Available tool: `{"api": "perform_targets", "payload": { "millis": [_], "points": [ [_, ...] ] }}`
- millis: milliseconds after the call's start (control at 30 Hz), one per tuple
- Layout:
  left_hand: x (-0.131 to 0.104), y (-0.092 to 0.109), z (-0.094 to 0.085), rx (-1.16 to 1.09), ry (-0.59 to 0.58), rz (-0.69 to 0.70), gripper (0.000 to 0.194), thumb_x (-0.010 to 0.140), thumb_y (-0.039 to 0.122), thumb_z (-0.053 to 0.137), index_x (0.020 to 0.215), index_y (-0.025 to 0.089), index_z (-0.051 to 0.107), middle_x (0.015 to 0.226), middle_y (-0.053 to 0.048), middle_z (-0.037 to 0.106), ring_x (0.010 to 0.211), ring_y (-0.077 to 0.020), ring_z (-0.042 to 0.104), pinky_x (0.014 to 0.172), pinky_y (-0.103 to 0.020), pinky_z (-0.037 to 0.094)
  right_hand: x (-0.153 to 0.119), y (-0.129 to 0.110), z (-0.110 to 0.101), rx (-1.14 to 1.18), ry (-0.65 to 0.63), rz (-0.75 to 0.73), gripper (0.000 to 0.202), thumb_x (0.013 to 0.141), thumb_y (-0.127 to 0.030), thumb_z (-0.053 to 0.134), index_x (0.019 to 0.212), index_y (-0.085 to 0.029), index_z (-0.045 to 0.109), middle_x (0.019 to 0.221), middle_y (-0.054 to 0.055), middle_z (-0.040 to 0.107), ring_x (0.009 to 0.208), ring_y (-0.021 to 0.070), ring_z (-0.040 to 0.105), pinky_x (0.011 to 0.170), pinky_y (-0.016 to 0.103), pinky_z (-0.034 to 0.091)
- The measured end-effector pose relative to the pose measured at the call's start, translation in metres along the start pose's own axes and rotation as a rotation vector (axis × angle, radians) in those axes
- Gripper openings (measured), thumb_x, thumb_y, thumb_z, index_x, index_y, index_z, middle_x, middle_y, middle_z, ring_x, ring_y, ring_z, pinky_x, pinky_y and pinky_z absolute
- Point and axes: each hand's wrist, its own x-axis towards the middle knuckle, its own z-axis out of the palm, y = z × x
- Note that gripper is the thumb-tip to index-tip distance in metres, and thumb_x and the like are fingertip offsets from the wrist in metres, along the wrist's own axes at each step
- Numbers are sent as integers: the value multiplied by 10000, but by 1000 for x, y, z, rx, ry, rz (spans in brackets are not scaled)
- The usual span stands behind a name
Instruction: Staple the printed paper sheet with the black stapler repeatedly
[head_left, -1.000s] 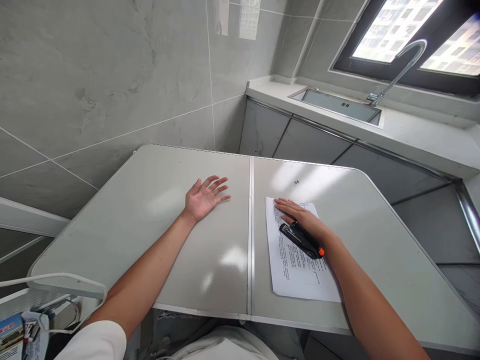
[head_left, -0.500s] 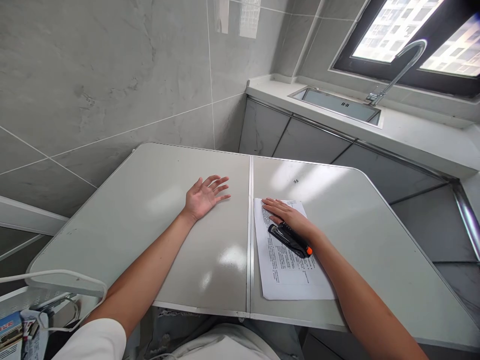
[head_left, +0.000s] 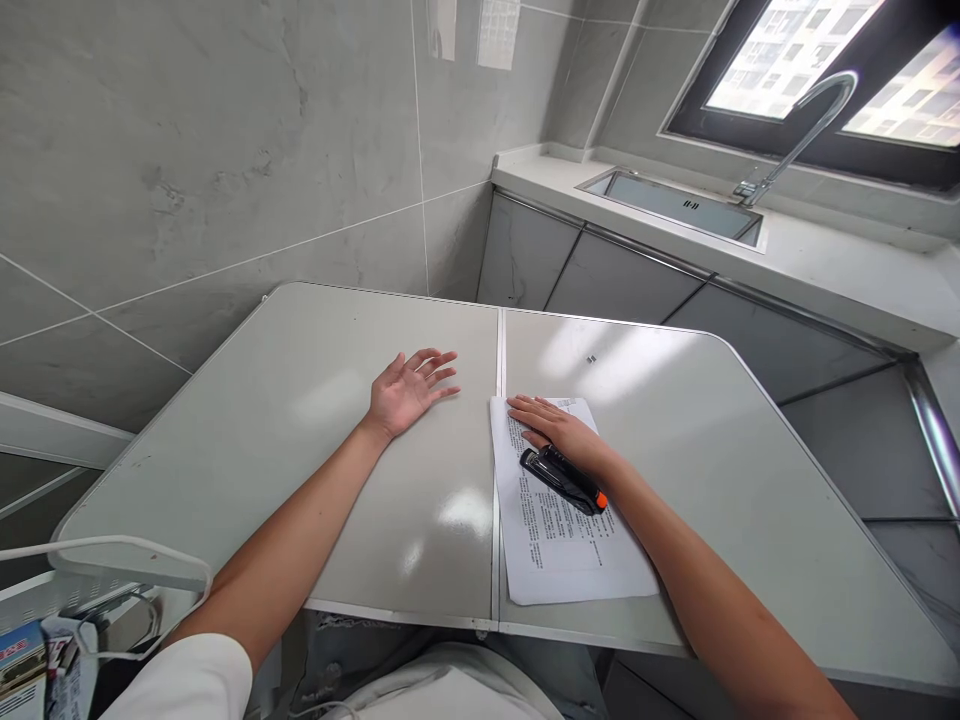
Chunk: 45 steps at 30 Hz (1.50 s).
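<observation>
My left hand (head_left: 406, 394) rests palm up on the left half of the table, fingers apart and loosely curled, with nothing in it. My right hand (head_left: 564, 436) lies flat on the upper part of some printed paper (head_left: 551, 585), its fingers stretched toward the top left corner. A black stapler (head_left: 561, 482) with an orange end lies slantwise on the sheet, along the thumb side of that hand and partly hidden by it. The paper's left edge laps over the table's centre seam. Whether it is one sheet or several, I cannot tell.
The pale folding table (head_left: 322, 340) has a metal seam down its middle. Small staple-like bits (head_left: 591, 359) lie beyond the paper. A white cable (head_left: 112, 541) crosses near my left forearm. At the back right are a sink (head_left: 675, 207) and a faucet (head_left: 825, 100).
The right hand has slid left, and the paper and stapler have shifted left with it, onto the seam. The left hand has stayed in place.
</observation>
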Motion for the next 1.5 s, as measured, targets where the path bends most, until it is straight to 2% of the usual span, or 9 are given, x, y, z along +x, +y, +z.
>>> {"api": "perform_targets", "payload": {
  "millis": [467, 633, 733, 800, 933, 1033, 1100, 1233, 1500],
  "points": [
    [2, -2, 4, 101, 28, 37, 421, 944, 554, 579, 1120, 206, 738, 1398, -134, 646, 1180, -317, 644, 1026, -548, 509, 20, -13, 15, 16, 61, 14, 483, 1094, -342, 397, 1575, -357, 437, 1642, -30, 401, 1544, 231, 343, 1300, 526, 279],
    [5, -15, -1, 540, 122, 193, 218, 888, 396, 713, 973, 201, 761, 1108, -94, 735, 934, -207, 658, 939, -386, 501, 33, -21, 24, 12, 52, 4, 484, 1096, -344, 382, 1578, -339, 432, 1648, -23, 393, 1557, 229, 314, 1304, 532, 260],
    [6, -23, -2, 802, 124, 206, 143, 856, 312, 749, 947, 204, 766, 980, -60, 723, 877, -182, 621, 863, -339, 476, 45, -29, 31, -1, 30, -17, 484, 1098, -348, 377, 1578, -313, 434, 1651, -8, 391, 1559, 223, 311, 1306, 520, 252],
    [5, -25, -1, 840, 97, 187, 150, 870, 323, 737, 960, 206, 766, 988, -58, 715, 884, -183, 608, 839, -332, 465, 54, -35, 35, -10, 16, -31, 482, 1100, -351, 371, 1575, -302, 435, 1652, 0, 392, 1559, 219, 313, 1304, 516, 249],
    [5, -17, -2, 620, 94, 195, 191, 899, 365, 722, 810, 197, 710, 871, -40, 662, 734, -142, 553, 716, -309, 442, 68, -48, 42, -15, 3, -29, 485, 1098, -365, 374, 1573, -288, 436, 1656, 19, 389, 1562, 225, 305, 1296, 513, 257],
    [5, 0, -13, 282, 124, 176, 543, 915, 421, 698, 513, 202, 407, 532, 22, 377, 489, -107, 380, 527, -306, 349, 78, -57, 48, -25, 1, -9, 495, 1093, -368, 381, 1575, -268, 431, 1667, 43, 366, 1568, 239, 291, 1292, 520, 254],
    [4, 14, -22, 89, 181, 148, 645, 943, 419, 655, 496, 214, 238, 477, 45, 223, 412, -93, 280, 454, -307, 268, 85, -64, 51, -29, -2, -10, 499, 1094, -361, 371, 1576, -247, 427, 1673, 61, 352, 1571, 249, 283, 1291, 528, 246],
    [0, 40, -35, -145, 343, 258, 617, 998, 341, 557, 554, 211, 148, 477, 43, 212, 389, -90, 281, 428, -293, 254, 103, -79, 60, -26, -6, -48, 496, 1097, -352, 354, 1569, -219, 430, 1672, 82, 352, 1572, 255, 280, 1291, 527, 239],
    [-4, 54, -40, -152, 419, 403, 606, 1008, 356, 525, 572, 200, 134, 468, 49, 207, 388, -82, 263, 419, -265, 271, 140, -101, 82, -23, 12, -106, 477, 1097, -358, 373, 1552, -232, 439, 1665, 69, 372, 1568, 247, 289, 1288, 505, 235]
  ]
}}
